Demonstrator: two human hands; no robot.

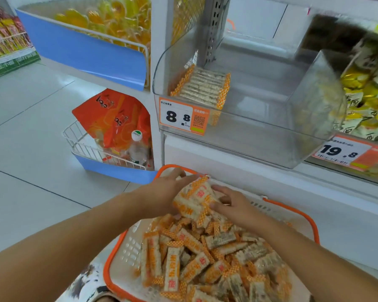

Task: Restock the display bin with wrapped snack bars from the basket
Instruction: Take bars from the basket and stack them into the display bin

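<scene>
**Q:** What are your fingers doing?

**A:** My left hand (164,192) and right hand (231,205) face each other, fingers curled around a bunch of wrapped snack bars (194,199) clamped between them. The left fingers wrap the bunch's far left side; the right fingers press in from the right.

**Q:** And just below your fingers?

**A:** A heap of loose bars (205,258), white with orange checked ends, fills the orange-rimmed basket (292,211) directly under my hands.

**Q:** Where is the bin?

**A:** Beyond my fingertips and above, well apart from them: a clear display bin (260,136). A neat row of the same bars (202,87) lies in its left back part. An orange price tag (182,116) reading 8.8 is on its front left.
</scene>
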